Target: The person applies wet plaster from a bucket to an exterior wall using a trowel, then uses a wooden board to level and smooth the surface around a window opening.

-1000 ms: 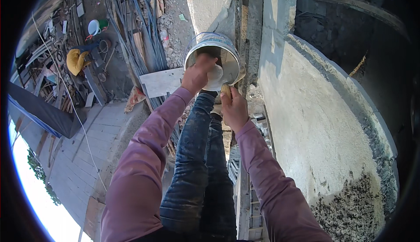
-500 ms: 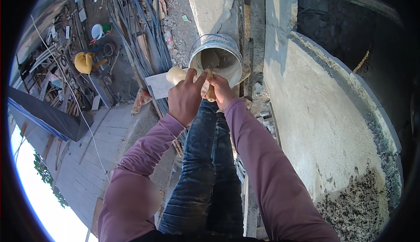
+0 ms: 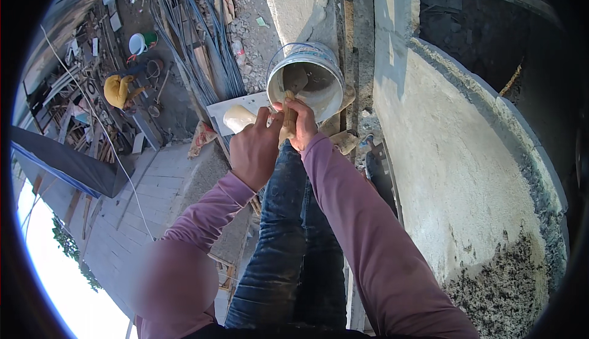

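A white bucket (image 3: pixel 319 96) smeared with grey plaster stands just ahead of my knees on a narrow ledge. My right hand (image 3: pixel 305 127) grips the wooden handle of a trowel (image 3: pixel 288 113), and the blade (image 3: pixel 296 76) dips into the bucket. Right beside it, my left hand (image 3: pixel 253 153) is closed around a pale cream rounded tool (image 3: pixel 238 118) that sticks out to the left. Both hands touch at the bucket's near rim. My legs in blue jeans (image 3: pixel 294 247) hang below.
A curved plastered wall (image 3: pixel 454 155) rises on the right, rough and dark at its lower end (image 3: pixel 503 277). Far below on the left are bundled steel bars (image 3: pixel 196 50), rubble, a person in yellow (image 3: pixel 118 88), a small bucket (image 3: pixel 140 43) and a paved floor (image 3: pixel 141 216).
My left hand came out of the bucket and drew back to the near rim. My right hand rose to meet it, now holding the trowel with its blade in the bucket.
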`<state>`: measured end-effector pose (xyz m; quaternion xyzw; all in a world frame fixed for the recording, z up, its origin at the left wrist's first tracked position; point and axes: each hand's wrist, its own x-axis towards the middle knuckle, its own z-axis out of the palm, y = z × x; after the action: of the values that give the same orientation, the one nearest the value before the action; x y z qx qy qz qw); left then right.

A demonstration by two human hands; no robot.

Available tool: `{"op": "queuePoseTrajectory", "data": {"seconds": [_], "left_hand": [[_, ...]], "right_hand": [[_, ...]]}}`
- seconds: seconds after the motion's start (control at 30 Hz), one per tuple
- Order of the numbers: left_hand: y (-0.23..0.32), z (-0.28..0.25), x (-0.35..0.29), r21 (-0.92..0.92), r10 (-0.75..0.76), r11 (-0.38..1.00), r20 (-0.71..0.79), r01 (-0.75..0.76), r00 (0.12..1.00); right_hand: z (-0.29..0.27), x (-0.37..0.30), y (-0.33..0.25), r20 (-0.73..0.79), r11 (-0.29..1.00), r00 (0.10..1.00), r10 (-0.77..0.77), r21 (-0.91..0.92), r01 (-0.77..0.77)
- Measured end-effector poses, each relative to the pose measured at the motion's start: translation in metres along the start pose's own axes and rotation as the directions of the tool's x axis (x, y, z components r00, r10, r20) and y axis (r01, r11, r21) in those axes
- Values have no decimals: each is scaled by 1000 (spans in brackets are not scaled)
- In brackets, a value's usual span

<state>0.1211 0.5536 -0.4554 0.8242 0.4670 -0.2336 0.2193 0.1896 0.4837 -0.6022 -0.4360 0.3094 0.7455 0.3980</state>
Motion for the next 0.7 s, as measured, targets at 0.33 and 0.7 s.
{"op": "queuePoseTrajectory", "data": {"seconds": [0.33, 0.7], "left_hand": [[14, -20, 4, 42, 28, 999, 55, -30, 998], [14, -25, 17, -69, 128, 989, 4, -128, 992]], "right_hand": [[6, -6, 28, -247, 986, 966, -75, 126, 109], [13, -44, 5, -468, 965, 856, -219, 26, 261]]}}
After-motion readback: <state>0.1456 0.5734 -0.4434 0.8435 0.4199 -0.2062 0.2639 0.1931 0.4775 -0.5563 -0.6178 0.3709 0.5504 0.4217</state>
